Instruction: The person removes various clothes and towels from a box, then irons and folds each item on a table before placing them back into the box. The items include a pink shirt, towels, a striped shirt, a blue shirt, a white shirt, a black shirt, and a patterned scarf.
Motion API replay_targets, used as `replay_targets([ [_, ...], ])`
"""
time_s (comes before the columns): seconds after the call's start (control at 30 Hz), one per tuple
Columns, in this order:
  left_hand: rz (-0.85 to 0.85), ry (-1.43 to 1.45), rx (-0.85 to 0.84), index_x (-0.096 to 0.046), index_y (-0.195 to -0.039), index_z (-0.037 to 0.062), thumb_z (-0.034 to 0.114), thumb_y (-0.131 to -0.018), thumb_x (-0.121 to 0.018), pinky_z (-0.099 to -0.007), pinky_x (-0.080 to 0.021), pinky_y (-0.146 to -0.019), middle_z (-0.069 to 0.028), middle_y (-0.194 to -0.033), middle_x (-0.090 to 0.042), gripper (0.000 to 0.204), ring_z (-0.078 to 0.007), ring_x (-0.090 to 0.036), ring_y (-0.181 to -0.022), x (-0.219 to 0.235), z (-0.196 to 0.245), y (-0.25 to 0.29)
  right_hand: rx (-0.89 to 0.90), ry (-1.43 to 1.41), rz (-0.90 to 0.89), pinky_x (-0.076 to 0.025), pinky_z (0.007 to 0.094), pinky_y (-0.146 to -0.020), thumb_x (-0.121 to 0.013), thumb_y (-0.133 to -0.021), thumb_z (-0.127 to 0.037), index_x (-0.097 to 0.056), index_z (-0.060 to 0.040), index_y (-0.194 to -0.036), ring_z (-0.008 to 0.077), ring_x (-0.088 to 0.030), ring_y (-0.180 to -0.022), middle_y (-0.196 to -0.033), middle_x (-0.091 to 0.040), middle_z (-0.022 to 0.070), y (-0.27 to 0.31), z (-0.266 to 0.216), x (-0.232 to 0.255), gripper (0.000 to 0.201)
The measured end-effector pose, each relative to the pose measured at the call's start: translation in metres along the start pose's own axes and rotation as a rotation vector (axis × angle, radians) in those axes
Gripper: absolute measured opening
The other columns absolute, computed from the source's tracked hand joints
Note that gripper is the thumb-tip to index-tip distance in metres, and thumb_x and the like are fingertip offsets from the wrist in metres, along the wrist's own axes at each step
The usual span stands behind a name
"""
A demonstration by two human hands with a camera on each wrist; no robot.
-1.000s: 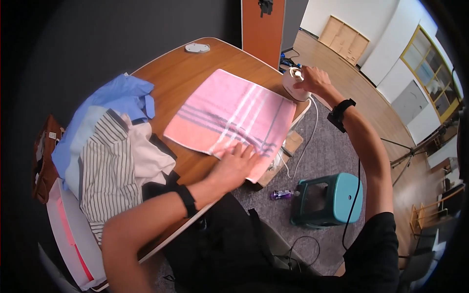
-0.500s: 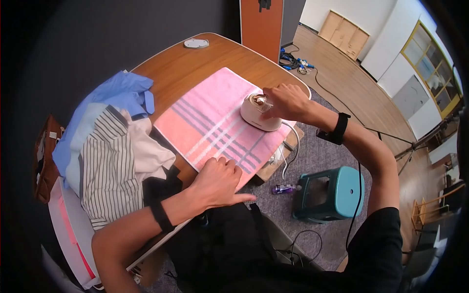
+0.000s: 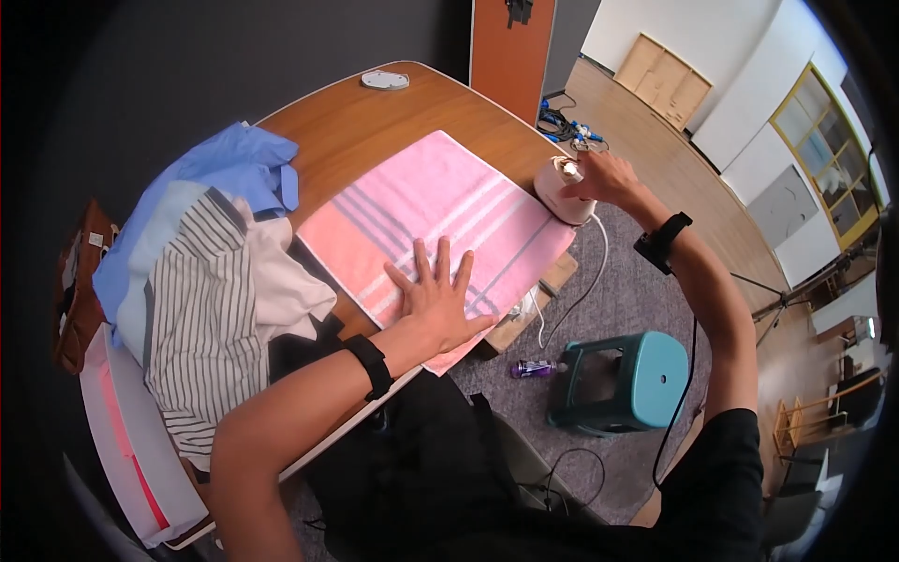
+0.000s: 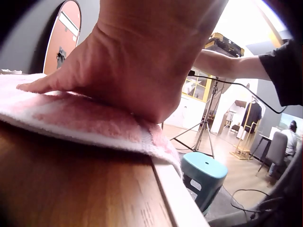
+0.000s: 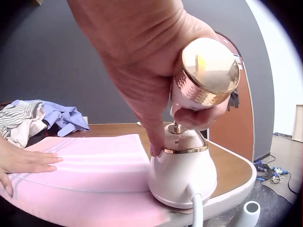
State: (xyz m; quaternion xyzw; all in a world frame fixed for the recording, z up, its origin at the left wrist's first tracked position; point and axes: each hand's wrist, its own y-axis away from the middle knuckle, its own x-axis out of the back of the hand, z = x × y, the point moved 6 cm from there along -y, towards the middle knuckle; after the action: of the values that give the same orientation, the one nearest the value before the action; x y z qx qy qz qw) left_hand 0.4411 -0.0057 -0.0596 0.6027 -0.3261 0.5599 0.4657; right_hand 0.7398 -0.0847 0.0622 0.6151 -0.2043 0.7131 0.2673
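White iron (image 5: 173,178), long axis level, cord (image 5: 197,213) end toward table (image 5: 236,187) edge

There is one iron (image 5: 183,176), one towel (image 3: 438,184), one stool (image 3: 659,375).

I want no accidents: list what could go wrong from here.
The iron sits at the edge of the table and might slip off if the right grip loosens.
Its cord hangs past that edge and could snag.
The left grip lies spread on the towel; a hot iron could burn it.
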Motion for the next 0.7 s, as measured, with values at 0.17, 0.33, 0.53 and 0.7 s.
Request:
replay_targets([
  [0.17,-0.03,-0.023,-0.051,-0.009,-0.167,0.0124,0.084,-0.086,-0.047,-0.0891,-0.013,-0.104,-0.0256,-0.171,0.003,0.115,-0.0575,0.006,-0.153,0.001,-0.001,-0.004,-0.066,-0.009,0.119,-0.056,0.0474,-0.081,-0.088,-0.071,-0.048,-0.071,-0.0068,-0.107,0.0354,-0.072,-0.098,-0.101,-0.075,0.0162,0.008,0.021,0.01,0.057],
  [0.33,-0.01,-0.091,-0.247,-0.011,-0.167,0.0159,0.088,-0.084,-0.045,-0.0877,-0.014,-0.106,-0.0232,-0.172,-0.001,0.115,-0.0559,0.001,-0.154,0.004,-0.006,-0.015,0.001,-0.048,0.192,-0.054,0.0478,-0.076,-0.086,-0.071,-0.047,-0.072,-0.0082,-0.103,0.0358,-0.071,-0.088,-0.091,-0.074,0.0153,0.022,0.011,0.021,0.052],
  [0.53,-0.124,-0.118,-0.34,-0.023,-0.165,0.0164,0.085,-0.088,-0.043,-0.081,-0.028,-0.108,-0.0215,-0.171,-0.013,0.105,-0.0465,-0.016,-0.155,0.029,-0.022,-0.004,0.171,-0.105,0.236,-0.056,0.0491,-0.073,-0.087,-0.072,-0.048,-0.07,-0.0054,-0.109,0.0371,-0.072,-0.085,-0.089,-0.074,0.0176,0.042,-0.038,0.035,0.059],
  [0.7,0.102,-0.104,-0.218,-0.027,-0.163,0.01,0.08,-0.094,-0.039,-0.081,-0.025,-0.108,-0.0212,-0.171,-0.014,0.099,-0.0474,-0.017,-0.154,0.023,-0.009,-0.007,0.319,-0.107,0.169,-0.057,0.0485,-0.075,-0.087,-0.073,-0.049,-0.07,-0.0046,-0.107,0.0381,-0.073,-0.086,-0.09,-0.074,0.0207,0.042,-0.1,0.034,0.058],
])
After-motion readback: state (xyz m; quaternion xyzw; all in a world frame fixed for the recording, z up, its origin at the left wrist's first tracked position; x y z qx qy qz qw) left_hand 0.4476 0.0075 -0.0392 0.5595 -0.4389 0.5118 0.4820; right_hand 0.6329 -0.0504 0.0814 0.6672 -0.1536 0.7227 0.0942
